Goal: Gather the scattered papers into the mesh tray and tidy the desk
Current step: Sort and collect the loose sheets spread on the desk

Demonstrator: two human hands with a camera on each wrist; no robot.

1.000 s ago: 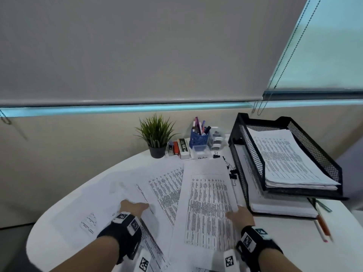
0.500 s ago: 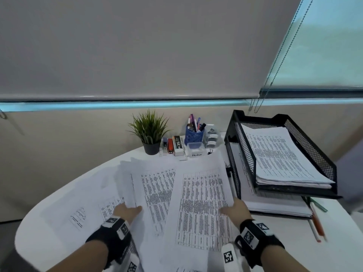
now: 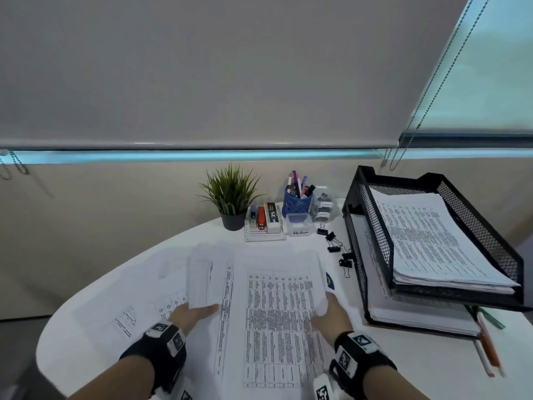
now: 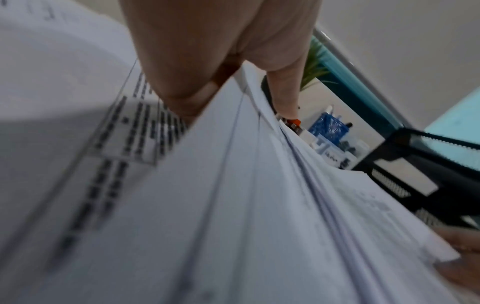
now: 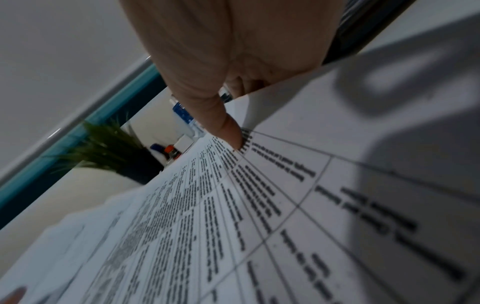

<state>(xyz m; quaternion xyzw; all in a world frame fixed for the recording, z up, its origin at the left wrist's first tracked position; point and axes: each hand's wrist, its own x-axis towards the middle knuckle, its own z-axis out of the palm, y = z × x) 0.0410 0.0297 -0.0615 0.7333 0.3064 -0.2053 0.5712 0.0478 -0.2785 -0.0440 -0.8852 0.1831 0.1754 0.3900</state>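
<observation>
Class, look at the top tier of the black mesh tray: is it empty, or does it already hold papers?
It holds papers. A thick stack of printed sheets lies inside the top tier of the mesh tray.

**Office workstation, seen from the head camera**

A rounded white table [image 3: 86,336] stands against a wall beneath a window with lowered roller blinds [image 3: 230,67]. At its right edge sits a stacked black mesh tray [image 3: 490,246] filled with printed sheets; further printed papers [image 3: 277,313] bearing tables of text cover the middle. Along the far edge stand a small potted plant [image 3: 232,197], a blue pen cup [image 3: 297,202], staplers [image 3: 261,217] and loose black binder clips [image 3: 334,243].
</observation>
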